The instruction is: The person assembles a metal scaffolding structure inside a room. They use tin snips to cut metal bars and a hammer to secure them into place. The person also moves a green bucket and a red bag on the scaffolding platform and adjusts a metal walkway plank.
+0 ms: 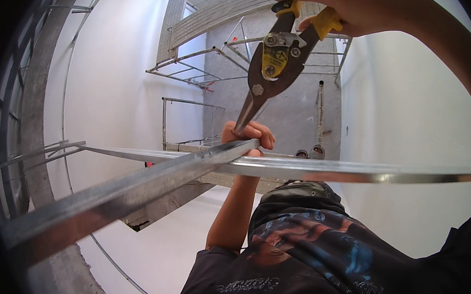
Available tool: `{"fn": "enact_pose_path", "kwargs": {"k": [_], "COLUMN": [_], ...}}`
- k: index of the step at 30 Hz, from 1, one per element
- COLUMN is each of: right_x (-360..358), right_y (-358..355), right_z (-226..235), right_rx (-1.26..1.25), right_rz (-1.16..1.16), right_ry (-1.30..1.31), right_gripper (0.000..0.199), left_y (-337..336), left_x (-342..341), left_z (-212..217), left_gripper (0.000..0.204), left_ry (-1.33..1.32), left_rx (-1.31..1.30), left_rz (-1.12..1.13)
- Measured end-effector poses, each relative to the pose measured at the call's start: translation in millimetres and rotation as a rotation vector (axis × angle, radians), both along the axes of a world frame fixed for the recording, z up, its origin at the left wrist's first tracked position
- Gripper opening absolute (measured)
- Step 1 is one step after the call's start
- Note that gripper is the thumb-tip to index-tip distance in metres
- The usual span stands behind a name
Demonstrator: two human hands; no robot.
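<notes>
Across the middle of the frame we see a long metal rail (pixel 139 185); its long axis runs from the lower left edge up toward the centre, where its end meets a second rail (pixel 359 171) that stretches off to the right edge; both lie close to level. At the top centre our right hand (pixel 346 3) is closed around the yellow handles of the tin snips (pixel 273 69); the snips slant down and to the left, handles high, blades low, their tips pointing at the rail joint and just touching the fingers there; the blades look shut or nearly so. Our left hand (pixel 248 137), in the centre of the frame, is wrapped over the end of the first rail, gripping it from above; the forearm rises from the lower middle, over a dark printed shirt (pixel 310 251). Around us stand white walls (pixel 115 90); a grey concrete wall (pixel 294 115) fills the upper centre, with thin metal framing (pixel 201 61) fixed before it.
</notes>
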State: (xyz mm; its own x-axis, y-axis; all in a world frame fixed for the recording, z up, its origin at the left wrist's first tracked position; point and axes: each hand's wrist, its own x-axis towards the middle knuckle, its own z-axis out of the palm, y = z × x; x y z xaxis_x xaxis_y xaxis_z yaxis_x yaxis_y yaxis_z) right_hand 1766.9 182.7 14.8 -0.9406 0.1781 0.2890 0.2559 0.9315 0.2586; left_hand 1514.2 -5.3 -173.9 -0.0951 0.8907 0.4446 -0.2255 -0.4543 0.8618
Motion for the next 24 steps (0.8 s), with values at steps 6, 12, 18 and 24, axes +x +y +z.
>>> {"fn": "enact_pose_path", "kwargs": {"k": [6, 12, 18, 24], "right_x": [-16.3, -29.7, -34.5, -50.4], "right_y": [20.1, 32.2, 38.9, 51.5], "right_z": [-11.9, -23.9, -28.8, -37.4], "right_rx": [-0.084, -0.129, -0.101, -0.024], "right_rz": [0.132, 0.215, 0.272, 0.33], "right_ry": [-0.019, 0.045, 0.067, 0.089], "right_gripper": [0.046, 0.052, 0.053, 0.046], "left_y": [-1.5, 4.3, 5.2, 3.9], "left_x": [5.2, 7.2, 4.7, -3.0], "left_z": [10.4, 13.9, 5.4, -11.1], "left_gripper": [0.068, 0.075, 0.078, 0.08], "left_ry": [0.046, 0.093, 0.094, 0.061], "left_rx": [-0.011, 0.012, 0.029, 0.086], "left_rz": [0.076, 0.145, 0.15, 0.099]}}
